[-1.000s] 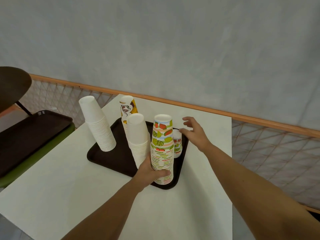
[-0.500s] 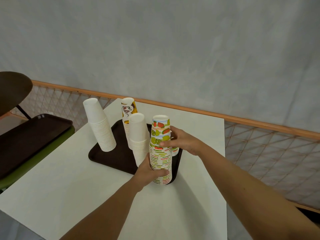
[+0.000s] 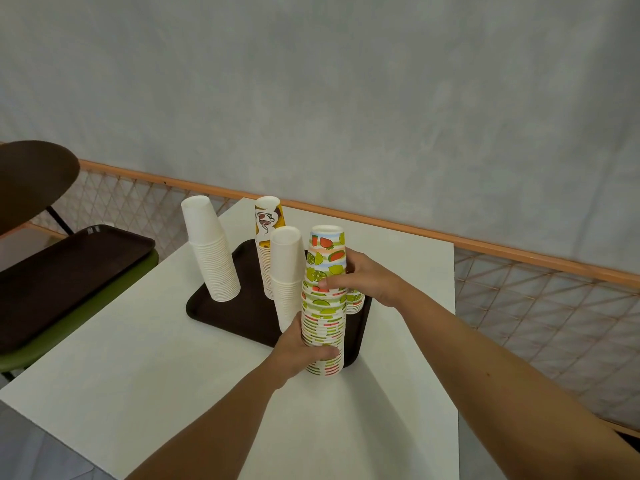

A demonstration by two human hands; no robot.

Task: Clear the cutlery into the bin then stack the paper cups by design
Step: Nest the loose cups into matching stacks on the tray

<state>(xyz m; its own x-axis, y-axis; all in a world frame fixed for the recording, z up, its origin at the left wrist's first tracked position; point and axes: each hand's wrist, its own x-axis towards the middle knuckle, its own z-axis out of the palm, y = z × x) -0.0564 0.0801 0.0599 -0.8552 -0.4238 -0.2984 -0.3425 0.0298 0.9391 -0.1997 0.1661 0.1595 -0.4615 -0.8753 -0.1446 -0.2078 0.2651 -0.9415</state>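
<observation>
Head view: we grip the tall fruit-printed paper cup stack (image 3: 325,306), standing on the dark brown plastic tray (image 3: 235,313), left hand (image 3: 301,351) wrapping its base, right hand (image 3: 363,278) clasping its upper part.

No readable text or numbers on anything here
</observation>
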